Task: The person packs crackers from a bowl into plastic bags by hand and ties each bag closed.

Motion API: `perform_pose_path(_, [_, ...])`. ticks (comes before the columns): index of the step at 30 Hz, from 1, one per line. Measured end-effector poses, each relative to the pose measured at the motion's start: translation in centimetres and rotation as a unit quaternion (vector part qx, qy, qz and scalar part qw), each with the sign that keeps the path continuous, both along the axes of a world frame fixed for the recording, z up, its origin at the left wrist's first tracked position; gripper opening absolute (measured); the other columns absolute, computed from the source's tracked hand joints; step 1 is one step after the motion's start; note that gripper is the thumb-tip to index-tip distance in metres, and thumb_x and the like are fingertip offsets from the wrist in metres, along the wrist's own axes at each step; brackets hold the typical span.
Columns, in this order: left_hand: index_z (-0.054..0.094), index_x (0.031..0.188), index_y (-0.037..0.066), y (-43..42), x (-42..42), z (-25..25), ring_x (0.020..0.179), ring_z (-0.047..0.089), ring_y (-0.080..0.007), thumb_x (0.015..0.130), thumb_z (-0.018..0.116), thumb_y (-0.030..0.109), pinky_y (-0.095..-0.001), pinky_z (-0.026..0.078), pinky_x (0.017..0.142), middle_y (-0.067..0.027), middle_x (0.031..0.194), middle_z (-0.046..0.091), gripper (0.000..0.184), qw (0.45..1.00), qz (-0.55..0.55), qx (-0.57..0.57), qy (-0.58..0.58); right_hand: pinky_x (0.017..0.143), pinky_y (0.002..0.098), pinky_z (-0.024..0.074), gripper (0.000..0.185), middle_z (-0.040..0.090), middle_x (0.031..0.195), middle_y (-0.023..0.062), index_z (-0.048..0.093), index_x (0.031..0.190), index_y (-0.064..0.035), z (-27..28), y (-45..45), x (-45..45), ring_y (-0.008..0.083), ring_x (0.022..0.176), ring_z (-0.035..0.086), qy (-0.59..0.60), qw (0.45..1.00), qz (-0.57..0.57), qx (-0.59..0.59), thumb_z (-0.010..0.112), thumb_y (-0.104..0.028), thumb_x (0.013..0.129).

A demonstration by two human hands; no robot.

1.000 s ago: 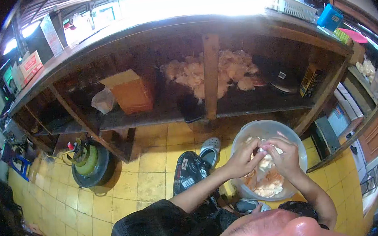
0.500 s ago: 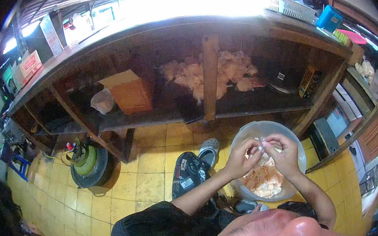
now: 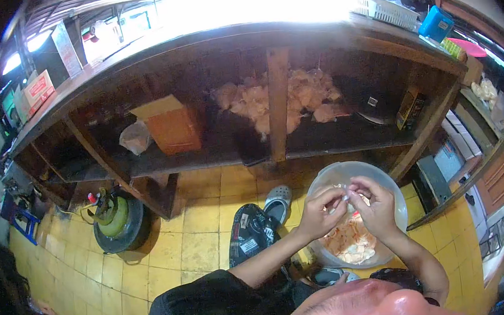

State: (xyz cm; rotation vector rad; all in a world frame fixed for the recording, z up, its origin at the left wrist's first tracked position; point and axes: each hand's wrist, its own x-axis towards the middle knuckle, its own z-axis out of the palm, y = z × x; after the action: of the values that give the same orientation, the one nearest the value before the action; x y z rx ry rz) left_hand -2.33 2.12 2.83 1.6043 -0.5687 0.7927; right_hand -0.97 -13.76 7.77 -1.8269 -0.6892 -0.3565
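Observation:
Both my hands meet over a large translucent plastic basin [image 3: 395, 205] on the floor. My left hand [image 3: 324, 212] is closed, its thumb and fingertips pinching what looks like a small clear plastic bag [image 3: 350, 207]. My right hand [image 3: 376, 205] pinches the same bag from the other side, its fingertips touching those of the left. Most of the bag is hidden behind my fingers. Below them, pale thin pieces like chips [image 3: 359, 250] lie in the basin, with reddish-brown powder or seasoning over part of them.
Ahead runs a dark wooden shelf unit [image 3: 280, 104] holding several filled plastic bags [image 3: 309, 92] and a cardboard box [image 3: 171, 125]. On the left floor, a green gas cylinder [image 3: 113, 217] stands in a black tub [image 3: 135, 227]. A grey clog [image 3: 278, 204] and a black patterned item [image 3: 251, 235] lie nearer.
My fingers have drawn closer together on the bag, and less of it shows between them. The basin and the surroundings stay in place apart from a slight camera shift.

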Motion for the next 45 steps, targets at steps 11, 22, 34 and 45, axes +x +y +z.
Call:
perform_pose_path(11, [0.068, 0.098, 0.001, 1.3, 0.9, -0.5, 0.064, 0.059, -0.0175, 0.083, 0.068, 0.008, -0.0309, 0.045, 0.057, -0.0101, 0.077, 0.064, 0.017, 0.998, -0.035, 0.046, 0.017, 0.082, 0.0299, 0.0564, 0.034, 0.073, 0.096, 0.0135, 0.057, 0.115, 0.0024, 0.3, -0.7, 0.1, 0.0162, 0.092, 0.07, 0.154, 0.986, 0.061, 0.005, 0.072, -0.002, 0.084])
perform_pose_path(22, [0.064, 0.098, 0.004, 0.4, 1.3, 0.9, 0.073, 0.06, -0.0296, 0.083, 0.068, 0.011, -0.0356, 0.046, 0.063, -0.0116, 0.08, 0.059, 0.017, 0.986, 0.041, 0.15, -0.059, 0.074, 0.025, 0.0528, 0.025, 0.067, 0.083, 0.0054, 0.055, 0.098, -0.0015, -1.4, -1.4, 1.6, 0.0087, 0.079, 0.064, 0.114, 0.993, 0.001, 0.004, 0.068, 0.001, 0.078])
perform_pose_path(34, [0.068, 0.093, -0.002, -1.3, 1.0, -0.7, 0.085, 0.067, -0.0184, 0.083, 0.07, 0.008, -0.0329, 0.052, 0.078, -0.0106, 0.09, 0.07, 0.015, 0.992, -0.048, -0.04, 0.112, 0.073, 0.0343, 0.0551, 0.031, 0.071, 0.088, 0.0129, 0.059, 0.107, -0.0022, -1.0, -1.5, 1.0, 0.0244, 0.083, 0.071, -0.058, 0.991, -0.06, -0.104, 0.071, -0.004, 0.08])
perform_pose_path(45, [0.066, 0.094, 0.003, -1.0, 0.5, -1.6, 0.081, 0.065, -0.0273, 0.079, 0.074, 0.013, -0.0383, 0.05, 0.073, -0.012, 0.088, 0.067, 0.02, 0.99, 0.064, 0.117, 0.038, 0.08, 0.0335, 0.0537, 0.038, 0.071, 0.091, 0.0122, 0.047, 0.117, -0.0003, -0.4, -1.2, 1.0, 0.0222, 0.09, 0.071, -0.002, 0.987, -0.018, -0.157, 0.065, 0.0, 0.083])
